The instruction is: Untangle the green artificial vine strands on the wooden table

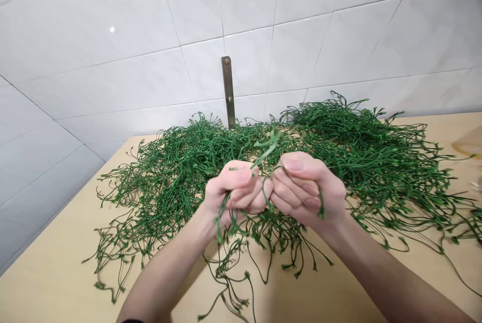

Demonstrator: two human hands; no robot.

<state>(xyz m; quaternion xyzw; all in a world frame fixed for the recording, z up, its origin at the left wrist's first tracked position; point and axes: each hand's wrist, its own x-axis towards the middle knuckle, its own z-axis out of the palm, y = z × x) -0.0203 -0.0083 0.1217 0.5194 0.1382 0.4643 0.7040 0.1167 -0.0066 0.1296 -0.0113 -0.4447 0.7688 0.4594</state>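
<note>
Both fists meet in front of a broad tangle of thin green stems point(181, 162) with small branched tips, which look like plastic. My left hand point(237, 187) is closed around a few green stems; their tips hang below the fingers, and a lighter tip point(268, 151) sticks up above the thumb. My right hand point(305, 190), also closed, grips a green stem whose end point(321, 205) dangles at the palm side. One strand loops between the knuckles of the two hands. The fingers hide most of what they hold.
The stems spread over a pale wooden table point(68, 273), with a denser heap point(361, 137) at the back right. A metal bracket point(228, 92) stands against the white tiled wall point(150, 26). A translucent yellowish object point(470, 142) shows at the right edge.
</note>
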